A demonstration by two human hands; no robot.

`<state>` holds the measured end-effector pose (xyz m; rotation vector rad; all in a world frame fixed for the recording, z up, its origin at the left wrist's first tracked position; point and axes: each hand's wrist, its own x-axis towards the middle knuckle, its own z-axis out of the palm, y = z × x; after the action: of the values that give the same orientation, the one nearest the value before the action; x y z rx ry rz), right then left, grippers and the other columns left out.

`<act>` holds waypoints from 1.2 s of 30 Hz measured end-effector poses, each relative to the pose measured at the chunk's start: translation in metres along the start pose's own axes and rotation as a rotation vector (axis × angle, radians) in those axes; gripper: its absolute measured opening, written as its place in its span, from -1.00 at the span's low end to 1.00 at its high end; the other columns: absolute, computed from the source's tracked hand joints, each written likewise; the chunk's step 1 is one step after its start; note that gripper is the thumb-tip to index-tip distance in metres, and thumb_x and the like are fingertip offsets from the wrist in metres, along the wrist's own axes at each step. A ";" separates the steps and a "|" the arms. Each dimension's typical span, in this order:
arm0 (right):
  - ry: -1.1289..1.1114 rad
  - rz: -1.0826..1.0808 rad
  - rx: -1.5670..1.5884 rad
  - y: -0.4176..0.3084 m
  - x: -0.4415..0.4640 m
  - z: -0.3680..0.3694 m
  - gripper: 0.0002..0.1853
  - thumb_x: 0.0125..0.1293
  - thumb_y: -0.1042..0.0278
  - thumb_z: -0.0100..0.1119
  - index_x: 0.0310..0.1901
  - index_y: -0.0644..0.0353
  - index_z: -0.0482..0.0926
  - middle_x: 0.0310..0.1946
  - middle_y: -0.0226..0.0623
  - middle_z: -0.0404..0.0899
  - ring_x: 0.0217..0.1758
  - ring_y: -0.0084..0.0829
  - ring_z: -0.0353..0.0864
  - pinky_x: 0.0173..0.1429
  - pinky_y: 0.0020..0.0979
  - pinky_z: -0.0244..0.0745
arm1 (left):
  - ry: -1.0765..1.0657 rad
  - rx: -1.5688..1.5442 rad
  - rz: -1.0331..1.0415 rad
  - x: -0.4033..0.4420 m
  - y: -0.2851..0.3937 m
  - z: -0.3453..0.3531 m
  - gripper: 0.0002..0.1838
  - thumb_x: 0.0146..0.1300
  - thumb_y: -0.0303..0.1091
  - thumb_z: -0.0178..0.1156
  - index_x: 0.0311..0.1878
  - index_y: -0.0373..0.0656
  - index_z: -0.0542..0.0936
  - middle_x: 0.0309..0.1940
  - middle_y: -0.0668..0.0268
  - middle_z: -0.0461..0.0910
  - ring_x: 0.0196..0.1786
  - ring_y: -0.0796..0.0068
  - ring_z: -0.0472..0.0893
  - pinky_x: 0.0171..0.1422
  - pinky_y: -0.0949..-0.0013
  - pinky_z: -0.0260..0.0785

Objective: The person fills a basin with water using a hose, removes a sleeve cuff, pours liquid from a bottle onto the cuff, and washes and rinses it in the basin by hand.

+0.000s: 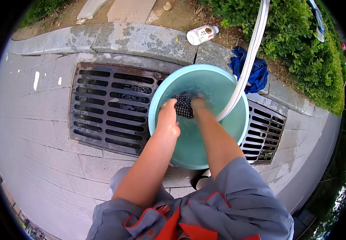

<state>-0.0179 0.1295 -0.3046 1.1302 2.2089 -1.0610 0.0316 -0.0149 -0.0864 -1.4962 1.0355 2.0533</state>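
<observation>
A light green basin [199,150] holds water, and a dark checkered cloth [184,106] is in it, between my hands. My left hand [168,116] grips the cloth's left side, its fingers bent over the edge. On the cloth's right side, my right hand [198,105] is partly under water with its fingers closed on the fabric. A white hose [247,64] comes down from the top and reaches into the basin at the right of my right hand.
Metal drain grates [111,108] lie under and beside the basin. Behind it, a stone curb [129,38] carries a white bottle [202,35] and a crumpled blue cloth [257,72]. Green bushes [289,32] grow at the upper right.
</observation>
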 end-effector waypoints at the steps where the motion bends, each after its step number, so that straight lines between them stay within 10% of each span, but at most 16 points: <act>1: -0.250 0.011 0.174 -0.017 -0.024 -0.017 -0.57 0.31 0.32 0.05 0.18 0.32 0.39 -0.07 0.09 0.58 -0.04 -0.08 0.62 0.06 -0.23 0.51 | 0.019 -0.060 -0.047 -0.003 0.000 0.005 -0.22 0.20 0.01 0.17 0.41 -0.11 0.17 0.41 0.18 0.10 0.41 0.13 0.16 0.40 -0.23 -0.10; 4: -0.627 -0.059 0.384 -0.083 -0.124 -0.081 -0.66 0.34 0.36 0.05 0.11 0.29 0.44 -0.08 -0.06 0.59 -0.14 -0.32 0.63 -0.04 -0.32 0.54 | -0.016 -0.148 -0.155 -0.003 0.008 0.016 -0.28 0.29 0.20 -0.03 0.36 -0.09 0.23 0.33 0.12 0.23 0.38 0.10 0.23 0.38 -0.34 -0.09; 7: -0.339 -0.792 -0.077 -0.086 -0.183 -0.137 -0.74 0.23 0.37 0.14 -0.04 0.14 0.54 -0.17 -0.13 0.57 -0.29 -0.21 0.64 -0.21 -0.27 0.56 | -0.388 -0.451 -0.194 0.020 -0.001 0.010 -0.29 0.34 0.32 -0.33 0.22 -0.11 0.34 0.10 0.09 0.45 0.19 0.06 0.44 0.29 -0.22 0.21; 11: -0.106 -1.245 -0.293 -0.087 -0.279 -0.174 -0.79 0.05 0.37 0.27 -0.22 0.04 0.60 -0.27 -0.20 0.54 -0.39 -0.19 0.60 -0.33 -0.25 0.55 | -0.244 -0.340 -0.235 -0.010 0.006 0.028 -0.62 0.32 -0.05 0.15 0.00 -0.13 0.42 -0.31 0.31 0.48 -0.32 0.34 0.54 -0.25 0.22 0.51; 12: -0.090 -1.358 -0.301 -0.084 -0.292 -0.170 -0.82 0.04 0.36 0.30 -0.26 0.02 0.61 -0.27 -0.25 0.55 -0.40 -0.25 0.62 -0.33 -0.27 0.55 | -0.536 -0.370 -0.346 0.021 -0.010 0.013 -0.62 0.28 -0.09 0.23 -0.02 -0.15 0.42 -0.29 0.34 0.49 -0.31 0.44 0.53 -0.28 0.24 0.50; 13: -0.078 -1.397 -0.276 -0.085 -0.302 -0.161 -0.86 0.06 0.26 0.34 -0.36 0.01 0.59 -0.27 -0.31 0.56 -0.42 -0.28 0.62 -0.36 -0.28 0.54 | -0.477 -0.288 -0.119 -0.007 -0.010 0.017 -0.63 0.29 -0.08 0.22 -0.04 -0.14 0.43 -0.27 0.36 0.50 -0.31 0.47 0.53 -0.29 0.26 0.49; 17: 0.025 -1.304 -0.415 -0.090 -0.252 -0.132 -0.72 0.14 0.03 0.19 -0.35 0.08 0.64 -0.20 -0.15 0.60 -0.37 -0.16 0.62 -0.29 -0.16 0.53 | -0.796 -0.333 0.205 0.037 -0.057 0.010 -0.67 0.41 -0.03 0.04 -0.02 -0.09 0.44 -0.17 0.36 0.54 -0.21 0.51 0.54 -0.13 0.36 0.48; 18: 0.025 -1.245 -0.336 -0.093 -0.222 -0.131 -0.65 0.21 -0.02 0.12 -0.41 0.12 0.64 -0.25 -0.13 0.62 -0.38 -0.12 0.61 -0.27 -0.12 0.52 | -0.708 -0.380 0.026 0.016 -0.043 0.019 -0.64 0.43 -0.01 -0.03 0.01 -0.10 0.44 -0.15 0.35 0.54 -0.16 0.48 0.56 -0.08 0.35 0.48; 20: 0.005 -0.647 -0.301 -0.116 -0.186 -0.134 -0.59 0.35 0.03 0.08 -0.44 0.23 0.60 -0.46 -0.05 0.59 -0.39 0.00 0.58 -0.31 -0.14 0.49 | -0.449 -0.399 -0.137 -0.011 -0.029 0.032 -0.60 0.47 0.03 -0.13 0.03 -0.09 0.45 -0.15 0.32 0.57 -0.13 0.41 0.61 -0.06 0.30 0.51; 26: 0.107 -1.257 -0.178 -0.093 -0.255 -0.109 -0.58 0.41 0.08 0.00 -0.48 0.23 0.58 -0.48 0.00 0.57 -0.40 0.03 0.59 -0.28 -0.11 0.49 | -0.975 -0.566 -0.066 0.057 -0.043 -0.007 -0.64 0.44 0.02 -0.08 -0.19 -0.09 0.49 -0.36 0.33 0.56 -0.35 0.44 0.59 -0.26 0.26 0.49; 29: 0.061 -0.823 -0.350 -0.123 -0.196 -0.121 -0.51 0.43 -0.02 -0.10 -0.48 0.19 0.59 -0.51 0.02 0.58 -0.44 0.06 0.57 -0.31 -0.08 0.48 | -0.344 -0.376 -0.112 -0.029 -0.014 0.031 -0.58 0.41 0.02 -0.02 -0.06 -0.20 0.49 -0.27 0.31 0.58 -0.29 0.43 0.61 -0.20 0.28 0.49; 36: -0.044 -1.152 -0.257 -0.089 -0.258 -0.115 -0.58 0.41 0.01 -0.07 -0.36 0.18 0.62 -0.37 -0.02 0.63 -0.31 0.06 0.62 -0.20 -0.08 0.53 | -0.813 -0.467 -0.013 0.068 -0.041 -0.010 -0.56 0.42 0.08 -0.07 -0.13 -0.16 0.48 -0.33 0.32 0.56 -0.31 0.41 0.61 -0.23 0.29 0.50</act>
<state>0.0515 0.0624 -0.0248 -0.3947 2.8400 -1.0716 0.0423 -0.0028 -0.1646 -0.6583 0.2345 2.6367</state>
